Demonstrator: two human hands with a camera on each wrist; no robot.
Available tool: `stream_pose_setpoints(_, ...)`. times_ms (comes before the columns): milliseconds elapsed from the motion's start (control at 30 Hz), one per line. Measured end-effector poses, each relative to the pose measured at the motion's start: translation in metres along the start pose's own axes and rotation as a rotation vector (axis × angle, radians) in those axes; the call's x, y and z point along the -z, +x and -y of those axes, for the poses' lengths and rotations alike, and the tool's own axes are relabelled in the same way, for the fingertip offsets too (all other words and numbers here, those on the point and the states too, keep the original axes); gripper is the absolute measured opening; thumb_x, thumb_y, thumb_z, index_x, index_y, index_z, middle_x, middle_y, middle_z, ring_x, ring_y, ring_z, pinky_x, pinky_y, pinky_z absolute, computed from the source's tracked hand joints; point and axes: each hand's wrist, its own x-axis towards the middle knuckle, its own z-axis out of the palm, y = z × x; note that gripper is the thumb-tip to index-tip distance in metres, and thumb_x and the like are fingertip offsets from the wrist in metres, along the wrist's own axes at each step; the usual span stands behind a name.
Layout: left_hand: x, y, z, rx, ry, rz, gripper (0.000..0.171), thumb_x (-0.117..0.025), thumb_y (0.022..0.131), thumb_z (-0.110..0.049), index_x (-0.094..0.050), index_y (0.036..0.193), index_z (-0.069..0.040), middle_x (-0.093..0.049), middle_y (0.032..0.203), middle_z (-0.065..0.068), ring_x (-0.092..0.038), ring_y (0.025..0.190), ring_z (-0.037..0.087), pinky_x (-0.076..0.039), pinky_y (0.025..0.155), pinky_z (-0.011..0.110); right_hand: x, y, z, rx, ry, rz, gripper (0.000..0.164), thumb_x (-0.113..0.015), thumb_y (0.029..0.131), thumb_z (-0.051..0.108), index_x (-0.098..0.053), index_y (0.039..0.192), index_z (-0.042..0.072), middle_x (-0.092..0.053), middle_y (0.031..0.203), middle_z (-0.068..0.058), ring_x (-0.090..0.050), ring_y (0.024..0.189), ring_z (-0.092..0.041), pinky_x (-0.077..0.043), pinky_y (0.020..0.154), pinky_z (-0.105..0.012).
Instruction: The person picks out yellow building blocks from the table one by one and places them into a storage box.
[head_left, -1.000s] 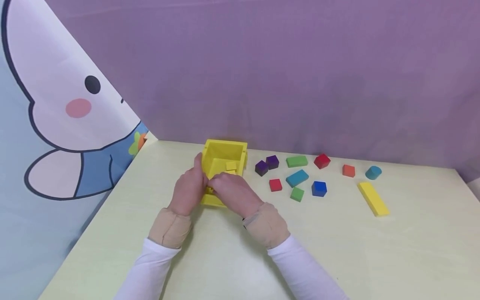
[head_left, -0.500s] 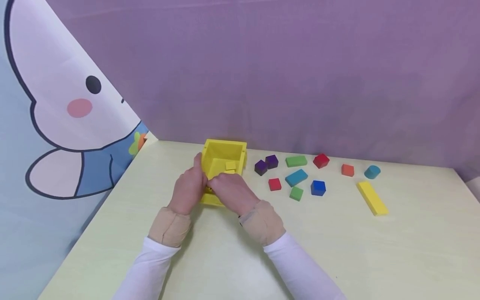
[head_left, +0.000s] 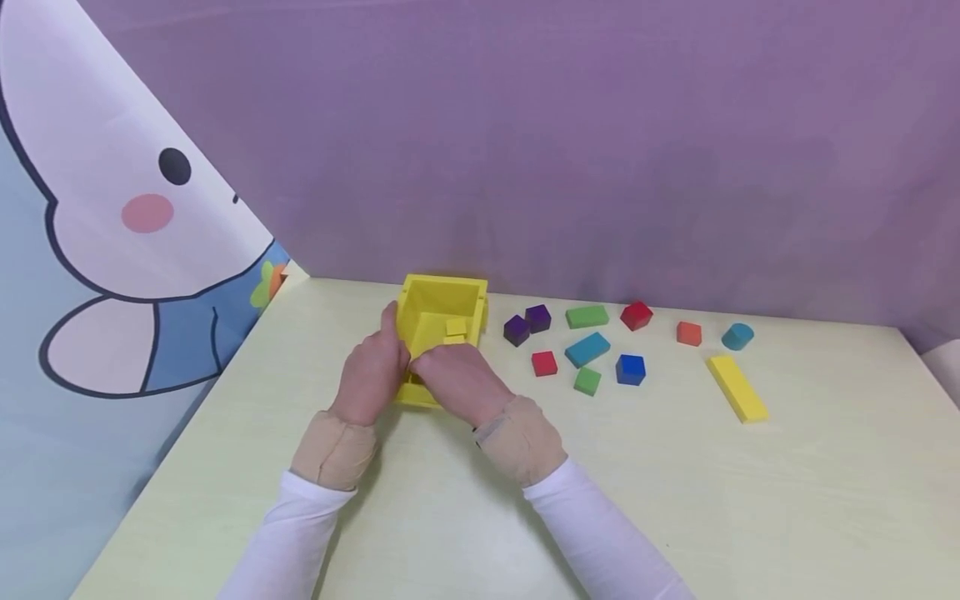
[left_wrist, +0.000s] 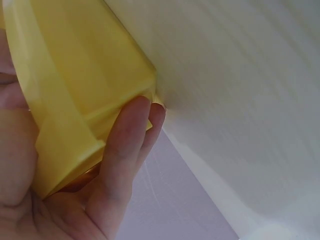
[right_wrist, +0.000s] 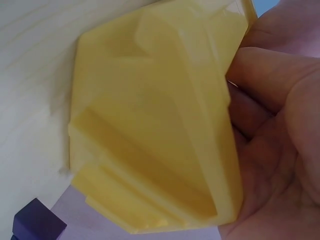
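A yellow plastic box (head_left: pixel 446 287) stands at the back of the table, small flat yellow pieces (head_left: pixel 456 327) inside it. My left hand (head_left: pixel 371 371) grips its left wall, thumb up along the rim. In the left wrist view, two of that hand's fingers (left_wrist: pixel 125 140) wrap the box's outside. My right hand (head_left: pixel 461 382) reaches over the near right part of the box, fingers curled down inside, close to the left hand. The right wrist view has the box's outer wall (right_wrist: pixel 150 100) beside the palm; its fingertips are hidden, so I cannot tell what they hold.
Right of the box lie two purple cubes (head_left: pixel 517 331), green blocks (head_left: pixel 587 317), a teal block (head_left: pixel 587 350), red blocks (head_left: pixel 637 316), a blue cube (head_left: pixel 631 369), an orange block (head_left: pixel 689 334), a teal cylinder (head_left: pixel 738 337) and a long yellow block (head_left: pixel 737 389). A purple backdrop (head_left: pixel 525 150) rises behind.
The head view has shifted slightly, so everything appears a little further left and up. Both hands stay at the box, with the right forearm drawn slightly inward.
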Motion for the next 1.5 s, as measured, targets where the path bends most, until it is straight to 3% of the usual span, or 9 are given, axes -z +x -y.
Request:
stream_pose_setpoints(267, 0.000, -0.001, 0.003, -0.029, -0.004, -0.006, 0.058, -0.043, 0.083, -0.006, -0.023, 0.137, 0.000, -0.050, 0.064, 0.012, -0.048, 0.049, 0.027, -0.041, 0.046, 0.042, 0.000, -0.002, 0.004, 0.060, -0.026, -0.016, 0.015, -0.049, 0.089, 0.010, -0.062, 0.089, 0.017, -0.050, 0.071, 0.008, -0.047, 0.070, -0.009, -0.038, 0.066, -0.018)
stream_pose_setpoints(600, 0.000, -0.001, 0.007, -0.018, -0.006, 0.012, 0.057, -0.042, 0.085, -0.008, -0.022, 0.138, 0.001, -0.049, 0.063, 0.013, -0.046, 0.048, 0.026, -0.040, 0.045, 0.039, 0.002, -0.012, 0.005, 0.129, -0.107, -0.128, 0.020, -0.057, 0.086, 0.017, -0.064, 0.105, 0.012, -0.058, 0.092, 0.005, -0.046, 0.082, -0.010, -0.037, 0.076, -0.016)
stream_pose_setpoints(967, 0.000, -0.001, 0.004, -0.017, 0.018, 0.032, 0.053, -0.038, 0.089, -0.011, -0.021, 0.138, 0.002, -0.047, 0.061, 0.011, -0.044, 0.046, 0.023, -0.039, 0.045, 0.037, 0.007, -0.022, -0.002, 0.190, -0.132, -0.293, 0.027, -0.054, 0.087, 0.018, -0.062, 0.112, 0.011, -0.057, 0.106, 0.001, -0.047, 0.096, -0.013, -0.036, 0.089, -0.017)
stream_pose_setpoints(1233, 0.000, 0.000, 0.002, -0.041, 0.013, -0.023, 0.054, -0.039, 0.087, -0.010, -0.024, 0.137, 0.003, -0.043, 0.055, 0.010, -0.040, 0.042, 0.024, -0.035, 0.040, 0.039, 0.013, -0.035, -0.016, 0.152, -0.140, -0.360, 0.025, -0.056, 0.085, 0.018, -0.064, 0.108, 0.012, -0.057, 0.103, 0.001, -0.047, 0.098, -0.014, -0.035, 0.089, -0.019)
stream_pose_setpoints(1500, 0.000, 0.000, 0.001, -0.004, 0.002, 0.009, 0.055, -0.039, 0.087, -0.012, -0.023, 0.138, 0.001, -0.044, 0.055, 0.011, -0.042, 0.043, 0.025, -0.036, 0.042, 0.040, 0.017, -0.050, -0.034, 0.076, -0.091, -0.415, 0.025, -0.055, 0.085, 0.016, -0.064, 0.108, 0.011, -0.057, 0.103, 0.001, -0.046, 0.095, -0.014, -0.037, 0.086, -0.020)
